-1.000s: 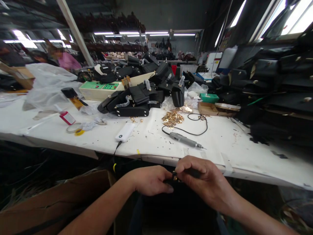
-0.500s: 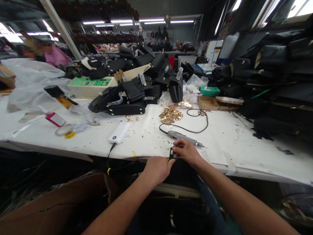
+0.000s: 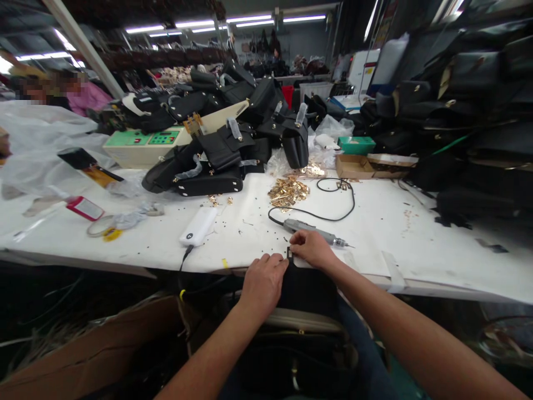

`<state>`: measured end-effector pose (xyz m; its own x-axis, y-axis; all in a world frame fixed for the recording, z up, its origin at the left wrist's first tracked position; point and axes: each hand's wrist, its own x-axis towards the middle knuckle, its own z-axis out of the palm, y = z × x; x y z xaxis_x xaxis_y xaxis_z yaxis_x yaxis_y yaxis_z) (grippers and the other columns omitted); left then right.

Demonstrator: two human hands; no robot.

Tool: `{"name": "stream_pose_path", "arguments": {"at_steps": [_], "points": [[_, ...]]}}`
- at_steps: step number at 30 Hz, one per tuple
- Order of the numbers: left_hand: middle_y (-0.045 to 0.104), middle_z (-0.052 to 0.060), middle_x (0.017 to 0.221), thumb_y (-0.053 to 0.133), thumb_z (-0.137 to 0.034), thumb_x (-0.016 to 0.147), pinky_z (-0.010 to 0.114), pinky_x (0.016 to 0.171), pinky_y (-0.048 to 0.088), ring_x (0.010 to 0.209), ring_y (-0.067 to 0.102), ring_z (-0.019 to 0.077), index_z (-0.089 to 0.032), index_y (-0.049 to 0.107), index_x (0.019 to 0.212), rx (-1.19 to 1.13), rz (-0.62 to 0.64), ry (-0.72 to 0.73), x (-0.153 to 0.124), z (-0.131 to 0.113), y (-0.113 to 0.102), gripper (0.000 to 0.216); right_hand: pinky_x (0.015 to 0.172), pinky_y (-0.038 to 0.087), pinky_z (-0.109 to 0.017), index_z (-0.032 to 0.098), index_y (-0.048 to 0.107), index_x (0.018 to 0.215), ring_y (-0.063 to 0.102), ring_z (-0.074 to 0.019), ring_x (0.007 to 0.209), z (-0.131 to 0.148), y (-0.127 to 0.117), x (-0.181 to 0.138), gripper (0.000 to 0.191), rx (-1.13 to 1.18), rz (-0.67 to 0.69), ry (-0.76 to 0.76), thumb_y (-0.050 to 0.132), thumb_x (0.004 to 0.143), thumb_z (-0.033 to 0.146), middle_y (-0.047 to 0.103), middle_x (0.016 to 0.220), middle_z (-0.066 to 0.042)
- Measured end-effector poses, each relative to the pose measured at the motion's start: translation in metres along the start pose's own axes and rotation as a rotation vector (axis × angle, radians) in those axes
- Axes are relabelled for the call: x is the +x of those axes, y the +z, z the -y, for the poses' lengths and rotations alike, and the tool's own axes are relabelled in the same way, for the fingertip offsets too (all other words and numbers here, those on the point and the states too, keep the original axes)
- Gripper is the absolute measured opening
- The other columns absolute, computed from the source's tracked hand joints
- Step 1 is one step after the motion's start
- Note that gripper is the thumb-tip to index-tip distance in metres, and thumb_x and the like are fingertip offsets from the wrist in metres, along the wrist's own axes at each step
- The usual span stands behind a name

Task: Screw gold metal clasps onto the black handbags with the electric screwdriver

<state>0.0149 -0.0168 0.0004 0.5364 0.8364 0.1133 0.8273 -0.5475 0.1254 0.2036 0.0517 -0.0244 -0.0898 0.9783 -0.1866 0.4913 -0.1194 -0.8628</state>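
A black bag (image 3: pixel 310 286) leans against the table's front edge, its lower part in my lap. Its upper edge carries a small dark rectangular frame (image 3: pixel 290 254). My left hand (image 3: pixel 264 283) grips the bag's edge just left of that frame, fingers bent over it. My right hand (image 3: pixel 310 248) has thumb and fingertips pinched together at the frame's right side; whether a smaller part sits between them is hidden. Right behind this hand lies a grey electric screwdriver (image 3: pixel 314 230) with its bit pointing right.
Gold metal fittings (image 3: pixel 287 191) form a pile further back. A white power bank (image 3: pixel 199 226) with a cable lies left. Black bags (image 3: pixel 220 158) crowd the table's rear beside a control box (image 3: pixel 141 145). More bags (image 3: pixel 470 122) are stacked right. An open carton (image 3: pixel 353 166) stands behind.
My left hand has shifted up over the bag's edge, its fingers now nearer the frame. My right hand has moved slightly up and stays pinched. The view has shifted a little.
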Motion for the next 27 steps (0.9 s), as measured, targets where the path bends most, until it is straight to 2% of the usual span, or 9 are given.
{"name": "stream_pose_path", "arguments": {"at_steps": [8, 15, 20, 27], "points": [[0.066, 0.007, 0.130, 0.046, -0.014, 0.096, 0.041, 0.089, 0.052, 0.099, 0.059, 0.0230, -0.019, 0.062, 0.128, -0.030, -0.003, 0.057, -0.001, 0.004, 0.010, 0.036, 0.063, 0.047, -0.025, 0.019, 0.071, 0.082, 0.063, -0.0142, 0.066, -0.001, -0.001, 0.002, 0.012, -0.072, -0.019, -0.017, 0.068, 0.073, 0.013, 0.071, 0.073, 0.002], [0.063, 0.006, 0.135, 0.046, -0.019, 0.097, 0.042, 0.084, 0.052, 0.102, 0.059, 0.0246, -0.020, 0.063, 0.124, -0.014, 0.038, 0.065, 0.006, 0.004, 0.004, 0.032, 0.077, 0.048, -0.031, 0.021, 0.072, 0.084, 0.066, -0.0197, 0.081, -0.001, 0.002, -0.008, 0.010, -0.230, -0.077, -0.177, 0.066, 0.081, 0.014, 0.074, 0.086, -0.002], [0.068, 0.005, 0.126, 0.045, -0.029, 0.102, 0.039, 0.079, 0.051, 0.097, 0.060, 0.0238, -0.022, 0.065, 0.120, 0.003, 0.058, 0.047, 0.010, 0.004, 0.002, 0.028, 0.083, 0.050, -0.034, 0.021, 0.072, 0.087, 0.067, -0.0216, 0.086, -0.009, 0.006, -0.010, 0.016, -0.264, -0.125, -0.250, 0.062, 0.083, 0.009, 0.074, 0.092, -0.004], [0.070, 0.003, 0.118, 0.048, -0.027, 0.101, 0.038, 0.074, 0.050, 0.093, 0.060, 0.0230, -0.024, 0.068, 0.114, 0.011, 0.066, 0.038, 0.013, 0.006, 0.001, 0.023, 0.086, 0.052, -0.033, 0.019, 0.074, 0.101, 0.067, -0.0208, 0.091, -0.007, -0.002, -0.017, 0.019, -0.184, -0.013, -0.323, 0.068, 0.083, 0.015, 0.073, 0.099, -0.006]]}}
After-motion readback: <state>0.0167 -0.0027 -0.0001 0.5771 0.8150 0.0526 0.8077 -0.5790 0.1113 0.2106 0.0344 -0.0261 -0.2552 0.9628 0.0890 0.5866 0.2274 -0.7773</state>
